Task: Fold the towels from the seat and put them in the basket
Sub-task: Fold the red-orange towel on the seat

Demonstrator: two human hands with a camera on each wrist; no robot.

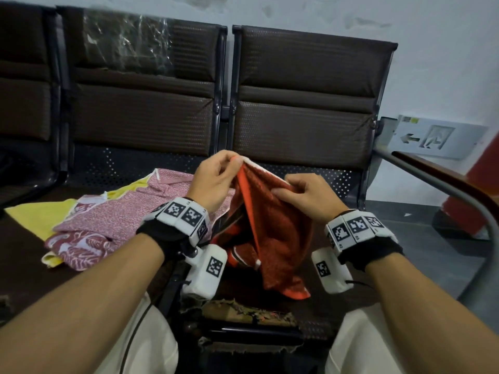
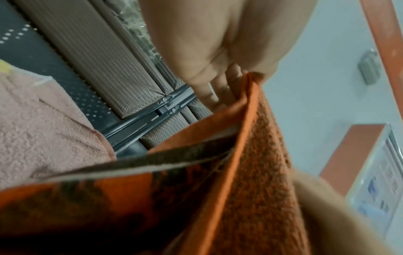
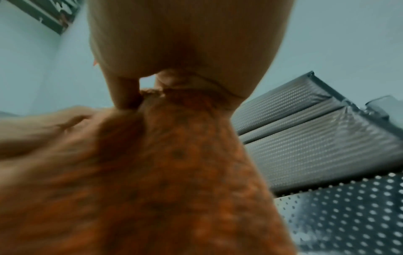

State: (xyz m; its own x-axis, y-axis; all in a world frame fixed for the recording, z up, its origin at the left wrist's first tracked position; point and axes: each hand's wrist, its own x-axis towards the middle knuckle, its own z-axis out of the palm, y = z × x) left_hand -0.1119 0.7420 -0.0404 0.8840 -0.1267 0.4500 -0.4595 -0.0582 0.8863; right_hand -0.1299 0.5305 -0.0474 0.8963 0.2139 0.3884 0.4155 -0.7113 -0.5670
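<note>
Orange towel [image 1: 272, 233]: soft, light terry, hung limp; left hand [image 1: 216, 182] and right hand [image 1: 307, 195] pinched its hemmed top edge, the best hold.

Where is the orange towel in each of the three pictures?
Head: the orange towel hangs in the middle, pinched by the left hand and right hand.
Left wrist: lower middle and right.
Right wrist: centre and bottom.
Shared landmark: the brown seat backrest.
</note>
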